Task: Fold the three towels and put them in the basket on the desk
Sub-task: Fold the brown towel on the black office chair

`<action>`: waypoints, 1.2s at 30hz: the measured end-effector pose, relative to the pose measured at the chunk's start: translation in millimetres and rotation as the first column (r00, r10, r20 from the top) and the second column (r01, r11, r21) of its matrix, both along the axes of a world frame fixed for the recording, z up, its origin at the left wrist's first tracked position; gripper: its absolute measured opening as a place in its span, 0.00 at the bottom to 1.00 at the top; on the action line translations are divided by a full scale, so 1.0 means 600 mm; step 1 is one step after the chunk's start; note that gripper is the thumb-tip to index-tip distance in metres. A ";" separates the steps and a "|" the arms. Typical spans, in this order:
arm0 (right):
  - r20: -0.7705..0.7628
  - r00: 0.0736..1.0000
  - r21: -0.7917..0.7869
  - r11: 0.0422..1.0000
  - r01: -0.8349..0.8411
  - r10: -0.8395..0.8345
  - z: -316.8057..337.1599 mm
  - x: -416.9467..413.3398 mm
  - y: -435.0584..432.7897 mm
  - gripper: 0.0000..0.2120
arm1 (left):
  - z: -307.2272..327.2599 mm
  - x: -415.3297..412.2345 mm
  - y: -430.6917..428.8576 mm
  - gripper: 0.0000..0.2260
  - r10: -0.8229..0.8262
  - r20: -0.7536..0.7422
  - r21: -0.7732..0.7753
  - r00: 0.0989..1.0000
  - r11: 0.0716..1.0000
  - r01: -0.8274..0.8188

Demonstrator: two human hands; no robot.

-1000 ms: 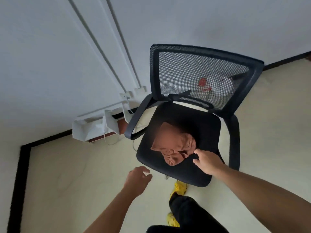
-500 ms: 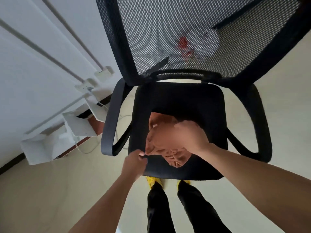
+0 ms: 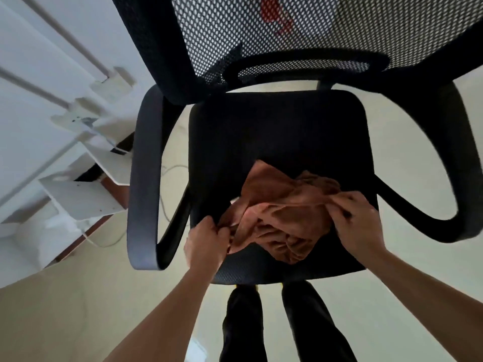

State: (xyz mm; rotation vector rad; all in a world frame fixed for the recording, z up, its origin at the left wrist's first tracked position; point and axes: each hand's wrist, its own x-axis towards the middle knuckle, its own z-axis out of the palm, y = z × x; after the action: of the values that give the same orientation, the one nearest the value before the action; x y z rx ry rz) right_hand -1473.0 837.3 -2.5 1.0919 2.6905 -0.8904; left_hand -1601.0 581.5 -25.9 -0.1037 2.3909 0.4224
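A crumpled orange-brown towel [image 3: 281, 210] lies on the front half of a black office chair's seat [image 3: 274, 131]. My left hand [image 3: 206, 242] pinches the towel's left edge near the seat's front-left corner. Over at the towel's right edge, my right hand [image 3: 356, 223] is closed on the cloth. Between the two hands the towel is bunched and wrinkled. No basket, desk or other towel is in view.
The chair's mesh backrest [image 3: 287, 30] rises at the top, with armrests at left [image 3: 146, 178] and right [image 3: 460, 163]. White shelf pieces [image 3: 78, 197] and a cable lie on the floor by the wall at left. My legs [image 3: 282, 322] stand under the seat's front edge.
The view has closed in on the chair. My left hand went from hanging open to gripping the towel's left edge, and my right hand moved from on top of the towel to its right edge.
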 end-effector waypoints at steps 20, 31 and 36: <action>0.200 0.961 -0.019 0.982 -0.190 0.190 0.040 -0.085 0.066 0.16 | 0.027 0.012 0.115 0.06 -0.568 0.026 -0.154 0.823 0.811 0.565; 0.408 0.626 -0.650 0.270 0.710 -0.665 0.019 -0.020 0.148 0.13 | 0.012 0.059 0.149 0.15 -0.350 -0.010 0.198 0.937 0.918 0.344; 0.493 0.582 -0.620 0.208 0.756 -0.647 -0.007 -0.005 0.119 0.19 | -0.009 0.070 0.224 0.27 -0.436 0.086 0.281 0.896 0.873 0.398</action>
State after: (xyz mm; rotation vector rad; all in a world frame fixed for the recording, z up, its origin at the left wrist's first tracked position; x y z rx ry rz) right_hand -1476.2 908.8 -6.9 1.9701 1.1444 -1.7952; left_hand -1558.7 716.0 -31.2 0.4799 2.1122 0.4922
